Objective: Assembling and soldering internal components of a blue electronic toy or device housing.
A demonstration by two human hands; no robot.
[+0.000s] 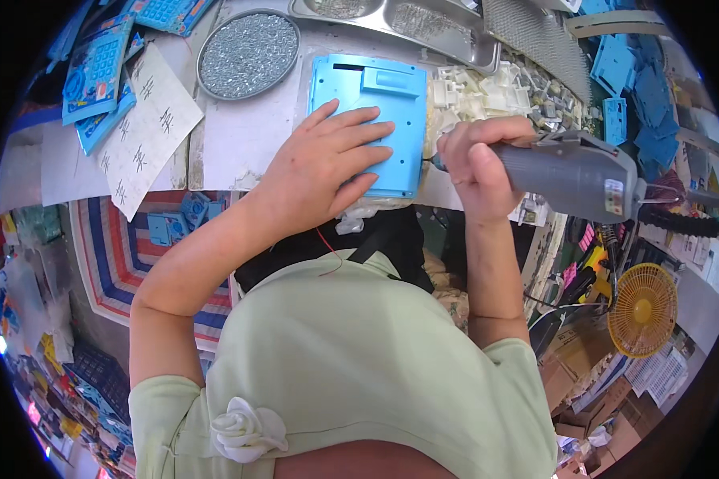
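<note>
A blue plastic casing (407, 152) with small screw holes lies on the bench in front of me. My left hand (319, 164) rests flat across its left side, fingers spread. At its right edge my right hand (483, 164) is wrapped round the front of a grey electric screwdriver (571, 176). The screwdriver lies nearly level, and its tip meets the casing near the lower right corner. Whether a screw sits at the tip is too small to tell. A round metal dish (249, 54) full of small screws stands beyond my left hand.
Steel trays (443, 24) with small metal parts stand at the back. White plastic parts (487, 92) lie right of the casing. Blue printed casings (100, 72) and a handwritten paper sheet (148, 128) are at left. A striped sack (116, 263) hangs below; a yellow fan (643, 310) stands right.
</note>
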